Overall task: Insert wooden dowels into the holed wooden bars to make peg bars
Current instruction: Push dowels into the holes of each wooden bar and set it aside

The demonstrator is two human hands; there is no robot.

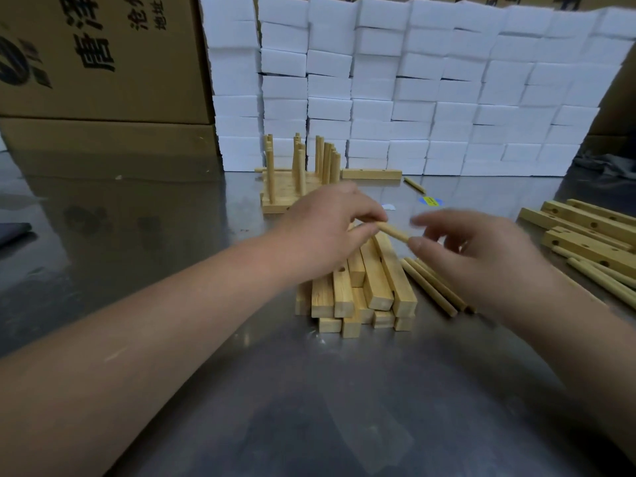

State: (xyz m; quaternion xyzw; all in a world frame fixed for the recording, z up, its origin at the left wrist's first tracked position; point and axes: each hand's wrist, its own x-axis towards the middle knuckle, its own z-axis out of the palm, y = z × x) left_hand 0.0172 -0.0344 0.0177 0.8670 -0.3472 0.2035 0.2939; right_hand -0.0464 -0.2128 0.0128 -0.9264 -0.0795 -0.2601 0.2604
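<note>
Nearest the lens: two bare forearms, reaching in from the lower edge over a grey metal worktop. On the left hand, fingers and thumb pinched round one end of a wooden dowel, held roughly level above a pile of holed bars. On the right hand, fingers loosely spread and blurred, grasping nothing; thumb tip at, or just short of, the dowel's free end, cannot tell which.

Just right of the pile, a few loose dowels flat on the worktop. Further right, a second heap of bars with more pegs beside it. Beyond the hands, finished peg bars packed side by side, pegs upright; next to them one bare bar and a stray peg.

Likely risks: a fumbled handover between hands, dropping the dowel among the loose ones; a knock from either wrist, toppling the untidy pile; a crooked push, jamming the dowel or splitting a hole.

Containers: none for the parts, all loose on the worktop. At back left, stacked cardboard boxes, closed, contents unseen. Behind, a wall of white foam blocks.
</note>
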